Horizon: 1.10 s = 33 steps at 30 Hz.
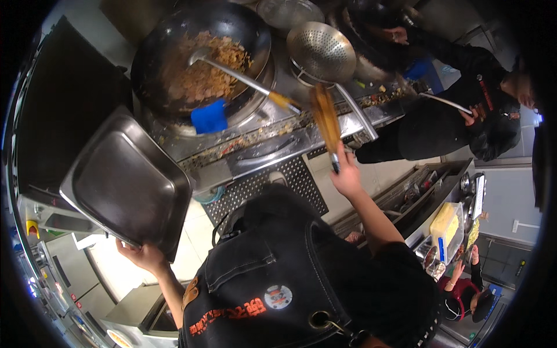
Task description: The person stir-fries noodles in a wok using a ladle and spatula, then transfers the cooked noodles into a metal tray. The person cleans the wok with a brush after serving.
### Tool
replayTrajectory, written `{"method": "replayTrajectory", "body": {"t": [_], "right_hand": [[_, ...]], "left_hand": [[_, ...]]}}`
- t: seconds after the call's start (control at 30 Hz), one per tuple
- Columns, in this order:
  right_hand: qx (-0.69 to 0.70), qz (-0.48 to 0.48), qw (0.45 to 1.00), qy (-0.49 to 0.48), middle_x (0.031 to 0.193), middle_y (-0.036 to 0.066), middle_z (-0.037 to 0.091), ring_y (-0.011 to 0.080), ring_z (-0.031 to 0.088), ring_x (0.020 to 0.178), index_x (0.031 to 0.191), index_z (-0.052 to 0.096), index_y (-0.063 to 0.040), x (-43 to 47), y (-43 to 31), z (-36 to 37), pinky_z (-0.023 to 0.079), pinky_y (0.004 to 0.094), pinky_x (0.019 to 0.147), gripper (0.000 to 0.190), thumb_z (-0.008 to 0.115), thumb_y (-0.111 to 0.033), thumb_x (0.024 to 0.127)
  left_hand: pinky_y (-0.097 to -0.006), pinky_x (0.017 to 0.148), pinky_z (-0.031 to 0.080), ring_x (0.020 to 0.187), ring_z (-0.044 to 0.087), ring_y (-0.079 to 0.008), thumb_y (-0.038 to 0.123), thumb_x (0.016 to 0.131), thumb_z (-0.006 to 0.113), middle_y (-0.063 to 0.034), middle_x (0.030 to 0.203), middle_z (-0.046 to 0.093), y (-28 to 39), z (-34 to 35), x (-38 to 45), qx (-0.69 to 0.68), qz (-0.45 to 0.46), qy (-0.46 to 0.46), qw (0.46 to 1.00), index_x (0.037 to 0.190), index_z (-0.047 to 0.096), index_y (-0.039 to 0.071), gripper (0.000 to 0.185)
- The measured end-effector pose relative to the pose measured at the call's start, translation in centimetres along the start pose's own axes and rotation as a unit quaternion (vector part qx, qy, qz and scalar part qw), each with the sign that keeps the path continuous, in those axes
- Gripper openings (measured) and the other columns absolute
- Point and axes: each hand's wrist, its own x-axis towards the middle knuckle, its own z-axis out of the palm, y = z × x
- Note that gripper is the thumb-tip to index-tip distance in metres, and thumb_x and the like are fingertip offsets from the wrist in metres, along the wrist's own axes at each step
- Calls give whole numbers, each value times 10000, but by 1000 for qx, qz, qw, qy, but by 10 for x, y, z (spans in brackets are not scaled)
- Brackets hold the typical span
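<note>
My left hand (145, 256) grips the rim of an empty, deep rectangular metal pan (126, 182), held tilted at the left. In my right hand (347, 174) is a brown wok brush (325, 117), its bristle end up over the stove's front edge and slightly blurred. Beyond the pan, a large black wok (152, 56) holds browned, shredded food (217, 78). A metal ladle (243, 78) rests with its bowl in that food and its wooden handle end over the stove edge. A blue cloth (209, 116) hangs on the wok's near rim.
A perforated strainer (322, 52) sits right of the wok, its handle reaching over the stove edge (261, 161). Food scraps line the gutter. At the right a co-worker (457, 108) holds a utensil; another person (463, 291) stands by containers lower right. A perforated mat (265, 195) covers the floor.
</note>
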Motion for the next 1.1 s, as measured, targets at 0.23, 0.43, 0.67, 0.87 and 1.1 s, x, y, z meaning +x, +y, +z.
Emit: {"method": "replayTrajectory", "body": {"t": [0.23, 0.43, 0.67, 0.87, 1.1], "right_hand": [[-49, 5, 993, -106, 1289, 239, 474, 416, 541, 1146, 1551, 147, -182, 112, -7, 37, 470, 463, 968, 909, 679, -218, 815], [220, -56, 968, 106, 1216, 211, 586, 374, 592, 1075, 1248, 576, -10, 123, -27, 20, 488, 414, 927, 363, 596, -99, 896], [15, -82, 986, 145, 1160, 188, 600, 365, 565, 1091, 1130, 609, -7, 134, -13, -23, 448, 424, 952, 313, 649, -82, 829], [-47, 59, 997, 0, 1160, 279, 589, 400, 563, 1071, 1470, 260, 44, 172, -13, 55, 452, 456, 952, 871, 697, -267, 783], [41, -47, 998, -31, 1048, 274, 609, 421, 577, 1003, 1468, 300, 36, 126, -26, 25, 503, 467, 868, 825, 674, -189, 768]], "left_hand": [[-299, 762, 492, 844, 575, -200, -74, 687, 468, -115, 996, 581, -42, 17, -7, -87, -334, -56, 937, 1219, 475, -5, 536], [-306, 588, 384, 636, 413, -146, -102, 637, 458, -16, 784, 467, -129, 18, -19, -94, -389, -55, 915, 1088, 512, 72, 487], [-340, 759, 483, 843, 554, -201, -70, 726, 470, -74, 959, 572, -128, 42, -23, -134, -420, -67, 895, 1154, 519, 34, 443], [-380, 790, 514, 943, 602, -244, -40, 806, 511, -111, 1046, 604, -133, 48, -17, -129, -402, -108, 900, 1194, 503, 24, 393], [-434, 862, 516, 1030, 595, -327, 103, 926, 575, -194, 1196, 561, -119, 44, -23, -96, -395, -89, 909, 1313, 401, -32, 446]]}}
